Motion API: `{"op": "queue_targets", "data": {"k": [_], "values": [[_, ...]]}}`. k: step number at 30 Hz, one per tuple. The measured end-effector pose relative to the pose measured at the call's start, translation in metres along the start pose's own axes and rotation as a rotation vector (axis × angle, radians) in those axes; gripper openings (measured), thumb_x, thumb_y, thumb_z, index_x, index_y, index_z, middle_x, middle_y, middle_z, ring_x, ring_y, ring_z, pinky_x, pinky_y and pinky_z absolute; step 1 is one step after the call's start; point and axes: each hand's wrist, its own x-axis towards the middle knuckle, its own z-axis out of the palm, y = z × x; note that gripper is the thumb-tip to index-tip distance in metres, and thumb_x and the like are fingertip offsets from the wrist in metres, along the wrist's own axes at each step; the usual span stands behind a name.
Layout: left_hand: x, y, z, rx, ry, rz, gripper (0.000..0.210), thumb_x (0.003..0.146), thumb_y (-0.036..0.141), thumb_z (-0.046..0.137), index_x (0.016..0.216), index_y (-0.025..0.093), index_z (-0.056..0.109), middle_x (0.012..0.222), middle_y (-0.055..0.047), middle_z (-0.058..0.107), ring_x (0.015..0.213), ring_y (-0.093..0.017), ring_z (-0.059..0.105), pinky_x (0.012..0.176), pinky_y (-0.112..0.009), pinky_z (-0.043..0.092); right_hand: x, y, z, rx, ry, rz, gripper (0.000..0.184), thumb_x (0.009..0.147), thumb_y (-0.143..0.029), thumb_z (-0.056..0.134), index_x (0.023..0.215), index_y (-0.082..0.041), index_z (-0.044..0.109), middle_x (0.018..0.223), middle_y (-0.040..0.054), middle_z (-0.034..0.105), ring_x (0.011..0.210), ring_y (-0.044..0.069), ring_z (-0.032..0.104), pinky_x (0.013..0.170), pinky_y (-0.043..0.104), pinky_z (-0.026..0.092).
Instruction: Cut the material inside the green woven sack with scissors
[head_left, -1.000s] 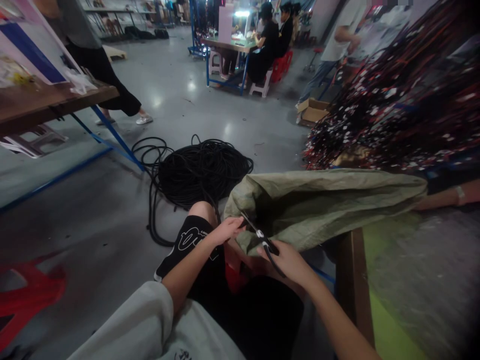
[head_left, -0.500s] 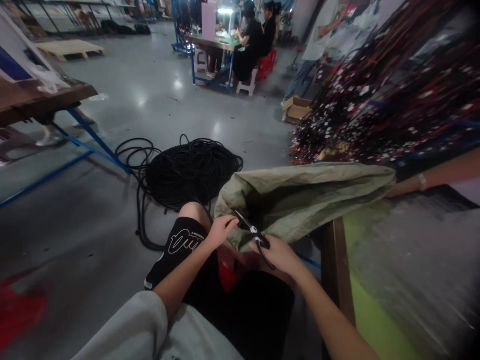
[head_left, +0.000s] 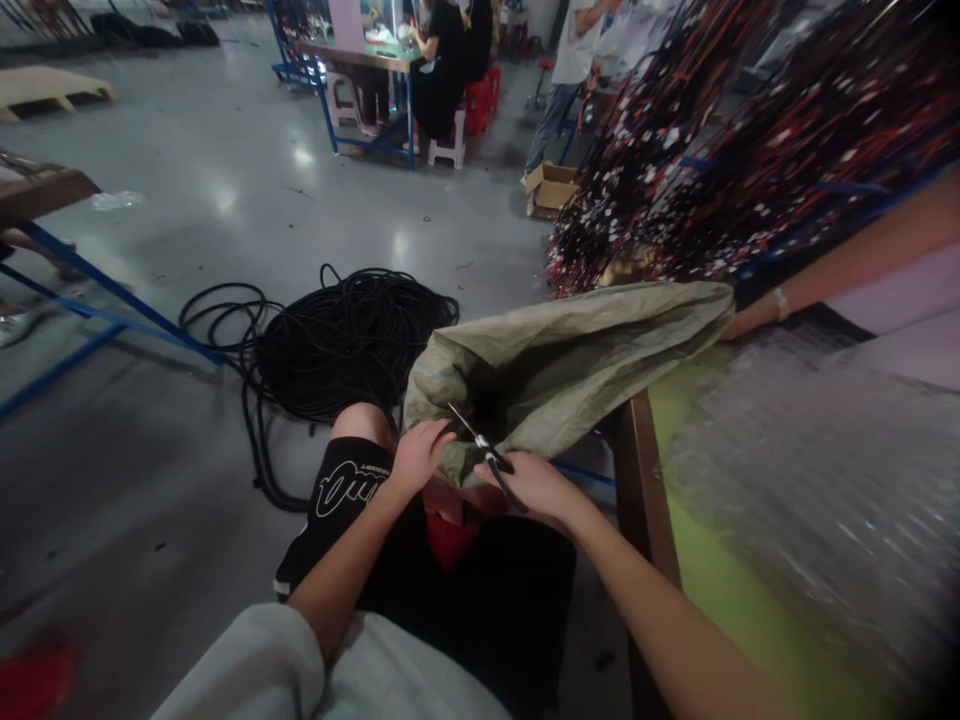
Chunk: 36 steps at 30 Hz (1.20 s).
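Note:
A drab green woven sack [head_left: 570, 320] hangs over my knees with its mouth spread open. My left hand [head_left: 420, 458] is closed at the near left rim of the sack, fingertips pressed against the fabric. In my right hand [head_left: 531, 482] is a pair of scissors [head_left: 482, 442] with dark handles, its thin blades pointing up and left over the sack's opening. Their tip lies close to my left fingertips. Another person's hand [head_left: 752, 316], with a band at the wrist, holds the far right end of the sack. Darkness hides the sack's inside.
Coiled black tubing or cable [head_left: 349, 340] lies on the floor ahead. At right stands a table with a yellow-green top [head_left: 694, 400], partly covered by clear plastic [head_left: 810, 450]. Bundled wires [head_left: 645, 180] hang behind it, near a cardboard box [head_left: 551, 188]. People sit at a workbench [head_left: 360, 52].
The whole view has shifted, so the sack, hands and floor items appear farther left and slightly higher. Both hands keep their hold, and the scissors stay at the sack's mouth.

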Motion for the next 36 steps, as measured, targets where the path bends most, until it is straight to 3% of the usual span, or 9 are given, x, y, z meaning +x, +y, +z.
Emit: {"op": "queue_targets", "data": {"k": [3,6,10,13,16,21,27,31,36], "values": [[0.007,0.005,-0.007,-0.341,-0.073,-0.213,0.036,0.092,0.045,0.05,0.102,0.015,0.066,0.084,-0.006,0.067,0.076,-0.018,0.062,0.069,-0.029,0.049,-0.001,-0.002,-0.007,-0.028,0.041,0.001,0.044,0.085,-0.059,0.055,0.078,-0.019,0.07,0.075,0.0065,0.07,0.069,0.021,0.062,0.058,0.025,0.037],[0.01,0.005,-0.014,-0.77,-0.297,-0.444,0.038,0.089,0.049,0.052,0.091,0.013,0.065,0.056,0.002,0.046,0.049,-0.009,0.043,0.049,-0.022,0.035,-0.002,-0.002,-0.007,-0.014,0.036,-0.011,0.044,0.083,-0.06,0.057,0.075,-0.019,0.069,0.073,0.0055,0.069,0.068,0.021,0.062,0.058,0.024,0.037],[0.005,-0.001,-0.018,-1.111,-0.56,-0.656,0.04,0.082,0.05,0.062,0.084,0.011,0.061,0.055,0.007,0.031,0.045,-0.004,0.026,0.045,-0.019,0.019,-0.003,0.0,-0.002,0.042,-0.008,-0.035,0.041,0.081,-0.059,0.059,0.082,-0.019,0.07,0.079,0.0043,0.07,0.071,0.021,0.062,0.062,0.024,0.041],[0.003,-0.001,-0.016,-1.187,-0.638,-0.699,0.044,0.082,0.054,0.06,0.085,0.01,0.059,0.055,0.008,0.028,0.045,-0.004,0.022,0.045,-0.019,0.014,-0.003,-0.001,0.001,0.016,-0.036,-0.01,0.045,0.082,-0.061,0.058,0.085,-0.019,0.071,0.081,0.0053,0.071,0.073,0.022,0.063,0.064,0.025,0.042],[0.006,0.004,-0.013,-1.033,-0.601,-0.603,0.046,0.086,0.056,0.053,0.086,0.011,0.06,0.055,0.007,0.031,0.046,-0.005,0.024,0.046,-0.02,0.018,-0.003,-0.002,-0.001,-0.105,0.006,0.057,0.052,0.081,-0.067,0.054,0.08,-0.018,0.072,0.078,0.0086,0.07,0.071,0.023,0.063,0.06,0.026,0.04],[0.01,0.014,-0.007,-0.354,-0.294,-0.225,0.044,0.094,0.049,0.042,0.079,0.014,0.065,0.064,0.0,0.054,0.06,-0.012,0.048,0.059,-0.023,0.037,0.0,0.0,-0.003,-0.159,0.047,0.135,0.055,0.082,-0.07,0.051,0.081,-0.018,0.072,0.078,0.0101,0.07,0.074,0.024,0.064,0.058,0.026,0.038],[0.0,0.014,0.001,0.142,-0.042,-0.04,0.029,0.093,0.038,0.05,0.108,0.019,0.066,0.096,-0.009,0.068,0.089,-0.021,0.059,0.079,-0.031,0.044,0.001,0.0,0.003,-0.058,0.04,0.089,0.049,0.085,-0.064,0.052,0.082,-0.018,0.071,0.08,0.0082,0.07,0.074,0.022,0.063,0.06,0.024,0.039],[0.003,0.015,-0.005,-0.062,-0.011,-0.125,0.031,0.092,0.041,0.051,0.105,0.018,0.068,0.097,-0.009,0.068,0.087,-0.02,0.06,0.08,-0.032,0.045,-0.001,-0.003,0.002,-0.024,0.044,0.072,0.057,0.084,-0.069,0.049,0.074,-0.017,0.07,0.07,0.0074,0.067,0.067,0.021,0.062,0.056,0.024,0.037],[0.011,0.011,-0.021,-0.796,-0.301,-0.466,0.042,0.086,0.053,0.057,0.087,0.012,0.066,0.053,0.004,0.044,0.047,-0.008,0.037,0.048,-0.019,0.028,-0.004,-0.004,0.0,0.086,0.062,-0.062,0.045,0.081,-0.062,0.058,0.082,-0.018,0.068,0.077,0.0039,0.068,0.07,0.02,0.061,0.058,0.023,0.038]]}}
